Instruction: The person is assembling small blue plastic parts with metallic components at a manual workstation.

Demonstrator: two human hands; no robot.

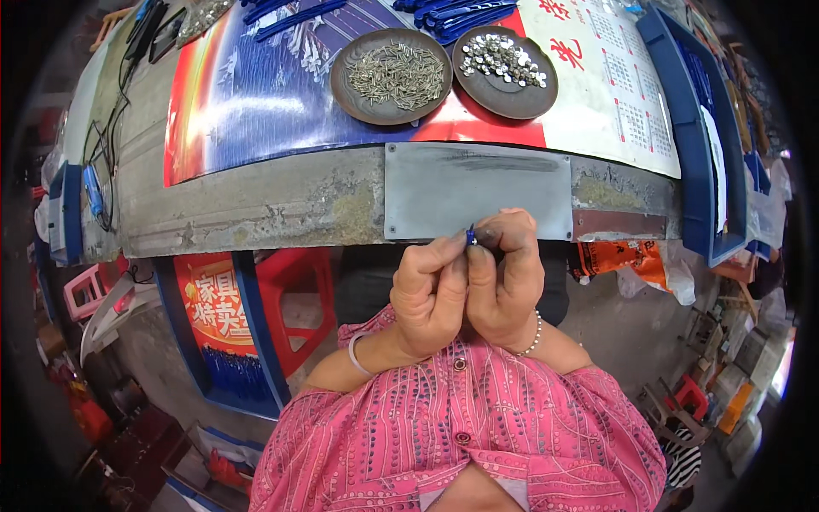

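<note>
At centre, left hand point(429, 290) and right hand point(510, 282) pinch a small blue piece point(471, 235) between fingers point(454, 275), likely steadying it, brown dishes point(505, 104) within reach upper centre.

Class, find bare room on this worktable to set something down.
Bare: most of the grey plate, between poster, left hand and right hand; poster's left side, left of the left dish. Crowded: around that dish, the right dish and blue strips.
</note>
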